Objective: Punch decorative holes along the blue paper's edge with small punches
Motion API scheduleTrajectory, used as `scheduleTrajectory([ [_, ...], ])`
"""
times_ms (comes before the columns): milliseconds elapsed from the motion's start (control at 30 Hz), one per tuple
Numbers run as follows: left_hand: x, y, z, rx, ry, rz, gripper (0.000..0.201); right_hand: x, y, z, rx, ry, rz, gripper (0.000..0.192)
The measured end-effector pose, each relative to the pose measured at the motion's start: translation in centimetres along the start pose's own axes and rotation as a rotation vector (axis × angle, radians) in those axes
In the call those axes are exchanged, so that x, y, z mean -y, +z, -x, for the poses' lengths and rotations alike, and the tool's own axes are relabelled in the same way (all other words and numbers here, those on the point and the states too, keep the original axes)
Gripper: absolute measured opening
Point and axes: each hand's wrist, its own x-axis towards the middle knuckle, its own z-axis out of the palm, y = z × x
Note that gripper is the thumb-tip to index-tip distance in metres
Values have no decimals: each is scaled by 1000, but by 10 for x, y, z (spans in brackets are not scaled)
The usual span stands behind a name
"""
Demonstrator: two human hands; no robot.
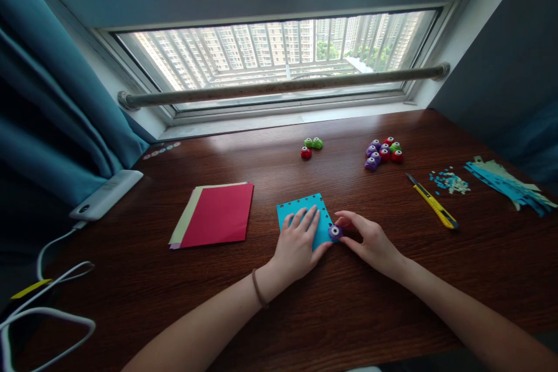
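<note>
1. My left hand [299, 244] lies flat and released on the blue paper square [303, 212], fingers spread, pressing it to the desk [349, 302].
2. My right hand [370, 241] grasps a small purple paper punch [335, 233] with thumb and fingertips; the punch sits at the square's lower right edge.
3. The square lies near the middle of the desk. A row of punched holes runs along its far edge and down its right edge.
4. Left of the square, apart from it, is a stack of paper sheets [215, 215], red on top with pale sheets showing at its left edge. Bare wood separates the two.
5. Towards the window, well apart from my hands, are three punches [311, 146], two green and one red, and to their right a larger cluster of punches [383, 153] in purple, red and green.
6. Right of my right hand, a yellow utility knife [433, 204] lies at an angle; beyond it are paper scraps [449, 181] and blue paper strips [510, 186] near the desk's right edge.
7. At the left edge are a white power bank [106, 195] and white cables [52, 279].
8. The near strip of the desk carries only my forearms.
</note>
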Motion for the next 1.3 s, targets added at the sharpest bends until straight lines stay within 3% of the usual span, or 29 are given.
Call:
scheduleTrajectory([
  [600, 0, 4, 1, -9, 20, -87, 63, 1, 1, 0, 2, -10, 28, 47],
  [900, -5, -2, 2, -210, 274, -158, 45, 1, 0, -1, -1, -16, 35, 47],
  [1300, -3, -1, 3, -198, 331, -96, 42, -2, 0, 0, -7, -23, 48, 45],
])
